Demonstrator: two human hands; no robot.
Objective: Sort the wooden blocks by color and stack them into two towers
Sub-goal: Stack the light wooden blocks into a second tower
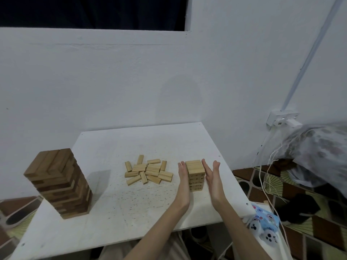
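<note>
Light block tower (195, 175) upright on right part of white desk (116, 203). Left hand (183, 182) and right hand (213, 177) flat, fingers straight, flanking tower sides, apparently touching. Loose light blocks (148, 172) heaped at desk centre, just left of left hand. Dark block tower (60, 182) well apart at left edge. Blue plush toy (264, 225) off right desk corner; white cables (266, 177) and wall socket (281, 119) beyond.

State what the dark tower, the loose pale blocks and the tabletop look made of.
Dark tower: wood, brown stained, grain lines visible. Loose pale blocks: light wood, seemingly unfinished, matte. Tabletop: probably white-painted board, matte, speckled with scuffs.
</note>
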